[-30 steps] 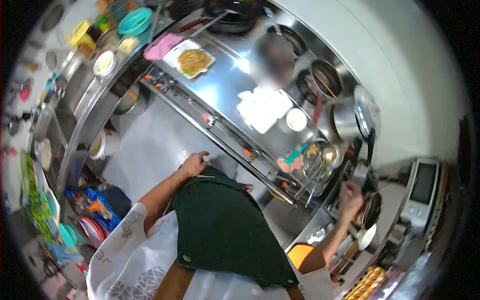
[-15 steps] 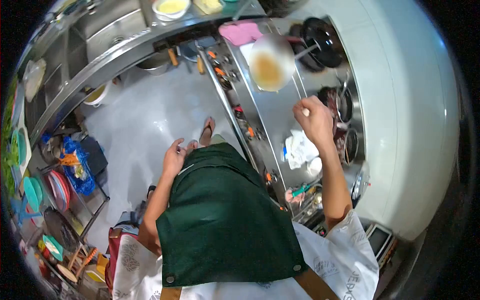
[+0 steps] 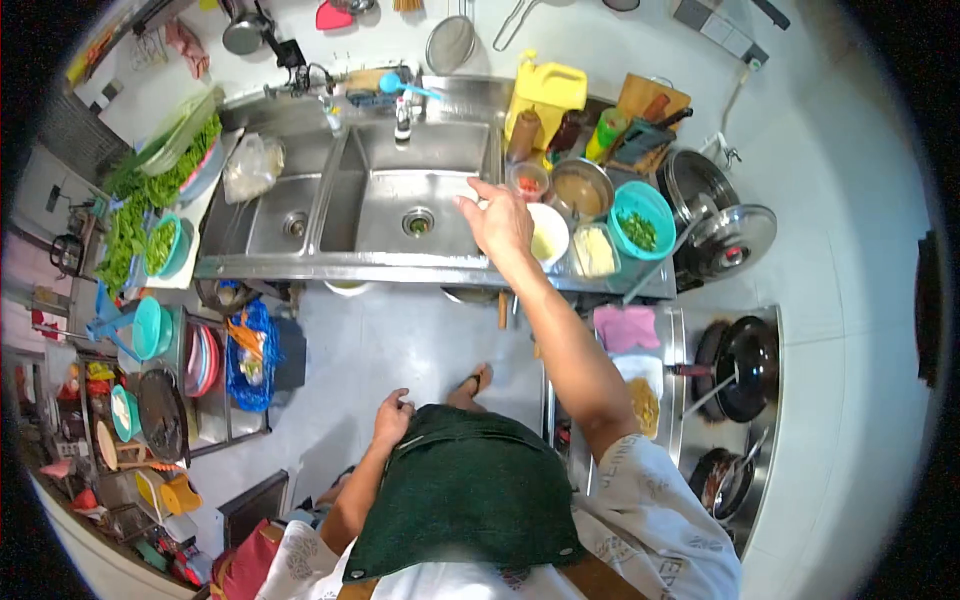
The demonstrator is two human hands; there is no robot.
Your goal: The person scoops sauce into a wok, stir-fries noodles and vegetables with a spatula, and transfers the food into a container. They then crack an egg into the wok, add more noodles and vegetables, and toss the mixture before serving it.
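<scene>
My right hand (image 3: 500,222) reaches over the right edge of the double sink (image 3: 395,271), beside the white bowl (image 3: 557,226) of yellow stuff. Its thumb and forefinger point left, with a small pale patch between them that I cannot make out. My left hand (image 3: 393,415) hangs at the left of my green apron (image 3: 465,500), fingers loosely bent and apart, touching nothing that I can see. Near the right hand stand a small tub with red bits (image 3: 528,180), a steel pot (image 3: 583,192) and a container of pale yellow blocks (image 3: 595,252).
A teal bowl of chopped greens (image 3: 638,222) and a yellow jug (image 3: 550,88) stand on the counter. To the right, the stove holds a black wok (image 3: 750,368) and a white dish of brownish food (image 3: 645,395). Racks with a blue bag (image 3: 256,355) line the left.
The view has turned from the stove to the sink. My right hand, closed over the stove before with something pale in it, now reaches over the sink's edge. My left hand stays low.
</scene>
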